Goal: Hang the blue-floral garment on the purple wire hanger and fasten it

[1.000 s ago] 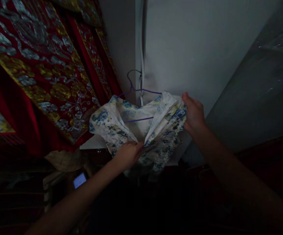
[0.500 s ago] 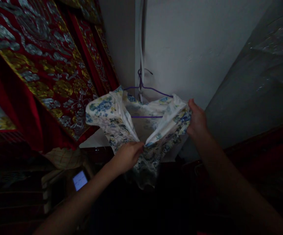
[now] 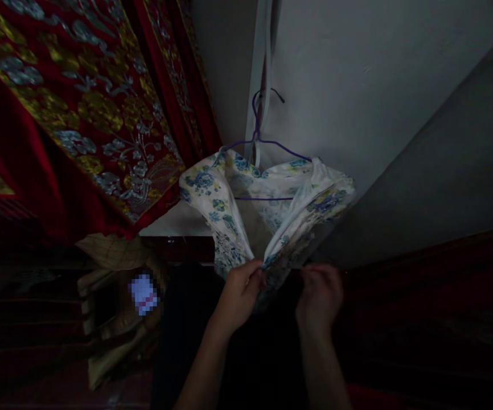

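Hanging floral top (image 3: pixel 206 181), V-neck btm (image 3: pixel 268 256) in L grip (image 3: pixel 238 291)

A floral garment (image 3: pixel 289 228) drapes a purple hanger (image 3: pixel 257 135).

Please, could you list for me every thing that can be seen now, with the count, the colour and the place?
floral garment: 1, white with blue and yellow, on hanger
hanger: 1, purple, upper centre
embroidered cloth: count unclear, red, gold and silver, upper left
wall: count unclear, greyish white, behind garment
cable-like strip: 1, white, top centre
checked cloth: 1, cream, lower left
pixelated patch: 1, pale blue, below checked cloth
left hand: 1, bare, gripping garment front
right hand: 1, bare, right of left hand; grip unclear
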{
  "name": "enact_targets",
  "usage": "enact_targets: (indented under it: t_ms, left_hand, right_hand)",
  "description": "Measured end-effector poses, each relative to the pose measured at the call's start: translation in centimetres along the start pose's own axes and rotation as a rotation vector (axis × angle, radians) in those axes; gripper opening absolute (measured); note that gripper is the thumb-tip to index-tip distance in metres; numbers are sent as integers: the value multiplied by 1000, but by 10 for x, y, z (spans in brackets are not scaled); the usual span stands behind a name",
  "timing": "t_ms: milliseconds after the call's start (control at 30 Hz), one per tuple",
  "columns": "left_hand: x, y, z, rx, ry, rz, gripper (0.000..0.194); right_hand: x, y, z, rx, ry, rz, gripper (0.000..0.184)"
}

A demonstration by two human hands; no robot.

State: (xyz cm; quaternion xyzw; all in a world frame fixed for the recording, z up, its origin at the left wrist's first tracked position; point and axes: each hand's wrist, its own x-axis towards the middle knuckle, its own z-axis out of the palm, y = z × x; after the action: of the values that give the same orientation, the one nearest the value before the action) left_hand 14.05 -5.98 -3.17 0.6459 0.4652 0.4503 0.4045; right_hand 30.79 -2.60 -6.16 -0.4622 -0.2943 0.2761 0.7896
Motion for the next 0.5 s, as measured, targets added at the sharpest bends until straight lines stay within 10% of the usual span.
enact_targets:
  t_ms: [67, 133, 300, 500]
  left_hand:
    - [-1, 5, 8, -78, -12, -5, 27]
    - [1, 9, 12, -120, -19, -5, 26]
    - [1, 13, 20, -389, 207, -68, 17]
    - [4, 6, 30, -833, 414, -241, 51]
  right_hand:
    - [-36, 22, 5, -177, -492, 233, 5]
    - [-54, 33, 16, -217, -638, 285, 13]
    - [-47, 21, 31, -197, -698, 208, 22]
    - [-38, 10, 19, -281, -643, 197, 35]
